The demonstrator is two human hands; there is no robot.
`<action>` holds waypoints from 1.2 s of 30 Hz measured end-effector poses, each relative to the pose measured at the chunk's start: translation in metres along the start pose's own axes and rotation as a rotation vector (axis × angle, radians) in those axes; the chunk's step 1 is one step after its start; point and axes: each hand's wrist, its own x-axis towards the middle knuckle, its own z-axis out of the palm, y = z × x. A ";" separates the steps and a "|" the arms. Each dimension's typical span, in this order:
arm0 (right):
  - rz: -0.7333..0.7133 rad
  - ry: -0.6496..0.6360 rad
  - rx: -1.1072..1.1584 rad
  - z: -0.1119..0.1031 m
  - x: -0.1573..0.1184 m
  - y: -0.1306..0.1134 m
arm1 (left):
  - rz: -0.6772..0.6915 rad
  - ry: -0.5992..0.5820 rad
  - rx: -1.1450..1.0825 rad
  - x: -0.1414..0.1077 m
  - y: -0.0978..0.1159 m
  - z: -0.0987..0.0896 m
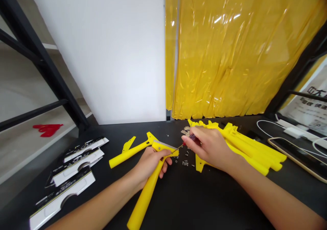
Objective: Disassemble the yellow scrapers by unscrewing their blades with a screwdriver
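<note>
My left hand (150, 160) is closed around the neck of a yellow scraper (145, 201), whose long handle points toward me. A thin metal blade (166, 144) runs along the far edge of its head. In my right hand (213, 148) is a small screwdriver (191, 140) with a dark red handle, its shaft slanting down left to the near right end of the scraper head. Whether the tip sits in a screw is too small to tell. Small screws (185, 163) lie on the black table just right of the head. Beside them, a yellow head plate (199, 163) is partly under my right hand.
Another yellow scraper handle (127, 155) and a loose yellow plate (129, 143) lie to the left. Several yellow handles (251, 151) are piled right, near metal blades (185, 131). White-and-black cardboard sleeves (74, 184) lie far left; a phone (298, 155) and white cables are far right.
</note>
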 end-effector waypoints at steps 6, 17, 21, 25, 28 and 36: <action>-0.038 -0.074 0.105 0.001 -0.001 0.000 | 0.002 0.036 -0.042 0.004 0.001 -0.002; -0.050 0.067 -0.004 0.006 -0.003 0.002 | 0.163 0.116 0.015 0.004 0.006 -0.010; -0.104 -0.110 -0.053 -0.003 -0.002 -0.002 | 0.173 0.133 0.046 0.007 0.002 -0.013; -0.127 -0.131 -0.059 0.002 -0.002 -0.001 | 0.253 0.207 0.065 0.007 0.009 -0.020; -0.014 0.000 -0.022 0.011 -0.004 0.001 | 0.401 0.287 0.215 0.001 0.019 -0.024; 0.183 -0.079 0.047 0.017 -0.003 -0.002 | 0.678 0.521 0.536 -0.012 0.025 -0.025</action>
